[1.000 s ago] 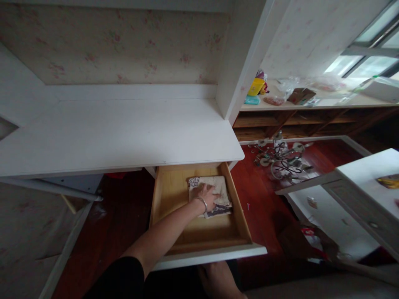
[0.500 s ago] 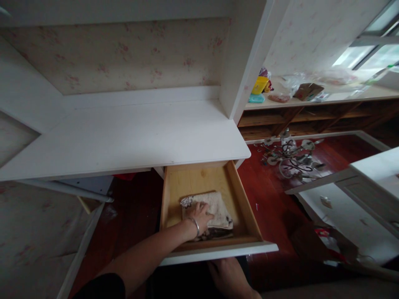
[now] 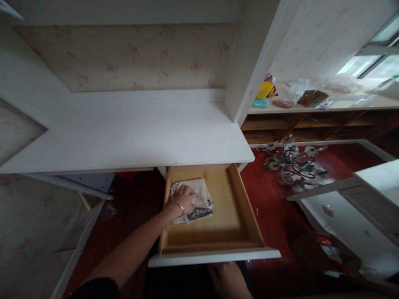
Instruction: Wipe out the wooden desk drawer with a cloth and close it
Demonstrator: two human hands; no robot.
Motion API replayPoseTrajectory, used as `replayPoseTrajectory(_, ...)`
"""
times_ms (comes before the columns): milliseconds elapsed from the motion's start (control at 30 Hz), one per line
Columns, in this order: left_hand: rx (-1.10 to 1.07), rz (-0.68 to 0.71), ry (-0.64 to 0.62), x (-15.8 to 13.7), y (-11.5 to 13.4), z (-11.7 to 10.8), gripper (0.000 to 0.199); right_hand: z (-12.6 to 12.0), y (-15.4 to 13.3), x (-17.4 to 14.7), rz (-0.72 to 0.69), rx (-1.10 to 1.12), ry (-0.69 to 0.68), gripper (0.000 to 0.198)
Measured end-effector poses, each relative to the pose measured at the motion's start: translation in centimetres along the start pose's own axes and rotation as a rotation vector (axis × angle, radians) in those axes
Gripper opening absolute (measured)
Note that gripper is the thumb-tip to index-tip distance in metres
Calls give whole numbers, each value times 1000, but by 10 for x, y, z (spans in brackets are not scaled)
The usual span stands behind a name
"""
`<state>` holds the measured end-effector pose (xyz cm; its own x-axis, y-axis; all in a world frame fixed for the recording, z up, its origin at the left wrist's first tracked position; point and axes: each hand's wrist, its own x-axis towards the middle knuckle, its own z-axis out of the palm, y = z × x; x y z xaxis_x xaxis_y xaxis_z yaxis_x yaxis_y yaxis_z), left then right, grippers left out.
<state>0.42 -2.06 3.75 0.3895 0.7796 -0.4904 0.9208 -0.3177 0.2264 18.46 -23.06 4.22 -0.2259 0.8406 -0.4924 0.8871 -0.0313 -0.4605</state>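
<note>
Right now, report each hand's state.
Left hand: pressed flat on folded beige patterned cloth in wooden drawer.
Right hand: below drawer front, grip unclear.

Place: home, room mid-clearout | floral wallpaper (image 3: 131, 54) upper centre | white built-in counter (image 3: 131, 137) with pine drawer (image 3: 218, 216) pulled out | cluttered window shelf (image 3: 314, 106) upper right | dismantled chandelier (image 3: 291, 160) on red wood floor (image 3: 271, 199)

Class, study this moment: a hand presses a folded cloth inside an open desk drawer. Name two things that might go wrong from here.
1. The drawer is pulled far out while the left hand presses the cloth down in it; it may tip or slip out.
2. The right hand sits under the drawer front, so fingers might get pinched.
</note>
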Motion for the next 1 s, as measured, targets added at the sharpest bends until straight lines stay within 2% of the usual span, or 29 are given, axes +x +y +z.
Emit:
replayPoseTrajectory(133, 2, -12, 65, 28, -6, -6, 56, 7, 4, 2, 2, -2, -7, 33)
replayPoseTrajectory(300, -26, 26, -21, 59, 4, -8, 68, 8, 8, 6, -9, -40, -41, 32)
replayPoseTrajectory(433, -45, 68, -53, 78, 34, -9, 70, 8, 12, 7, -41, -24, -39, 33)
replayPoseTrajectory(667, -42, 138, -26, 103, 95, -10, 71, 4, 11, 7, -12, 31, -69, 32)
replayPoseTrajectory(833, -3, 197, -23, 96, 106, -4, 71, -3, 6, 4, 31, 22, -75, 32)
replayPoseTrajectory(1000, 52, 361, -46, 48, 106, 29, 65, -6, 4, 4, 29, 51, -70, 32)
